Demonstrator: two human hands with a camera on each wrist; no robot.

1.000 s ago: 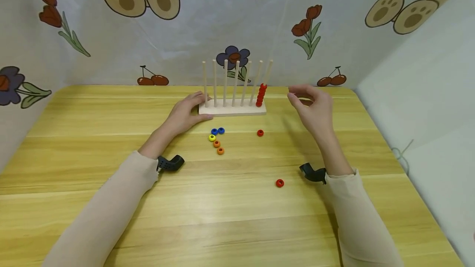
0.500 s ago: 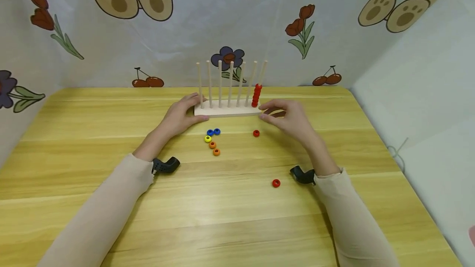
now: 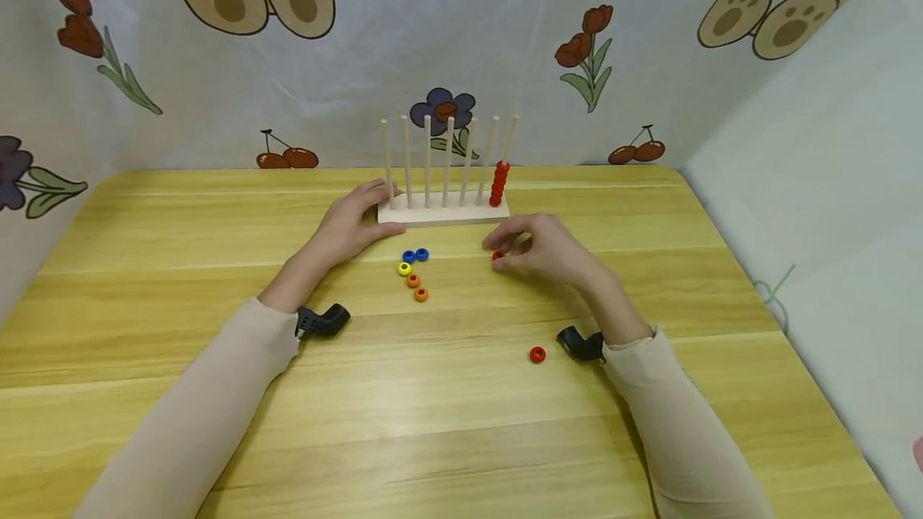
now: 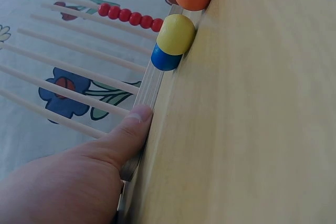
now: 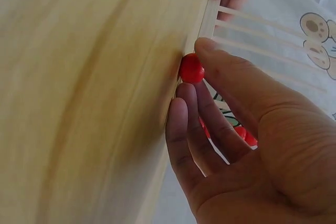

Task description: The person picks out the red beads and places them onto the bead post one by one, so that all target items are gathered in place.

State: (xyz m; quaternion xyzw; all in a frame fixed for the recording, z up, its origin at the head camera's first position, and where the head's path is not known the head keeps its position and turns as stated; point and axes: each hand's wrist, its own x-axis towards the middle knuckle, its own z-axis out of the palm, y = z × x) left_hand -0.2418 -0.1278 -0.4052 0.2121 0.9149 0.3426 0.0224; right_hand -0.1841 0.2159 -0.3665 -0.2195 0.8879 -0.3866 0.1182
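A wooden peg rack (image 3: 443, 216) with several upright rods stands at the back of the table. My left hand (image 3: 346, 223) grips its left end, the thumb (image 4: 128, 129) along the front edge of the base. Red beads (image 3: 499, 184) are stacked on the rightmost rod. In front of the rack, my right hand (image 3: 548, 251) has its thumb and fingers around a loose red bead (image 5: 191, 68) at the tabletop, pinching it. Another red bead (image 3: 537, 355) lies nearer, below the right hand.
Left of the right hand, two blue beads (image 3: 422, 255), a yellow bead (image 3: 405, 269) and two orange beads (image 3: 421, 295) lie loosely grouped on the wooden table (image 3: 404, 423). A patterned cloth (image 3: 360, 86) hangs behind the table's back edge.
My right hand has come from the right of the rack, leftward and down toward me, to the loose red bead. The left hand keeps its grip on the rack.
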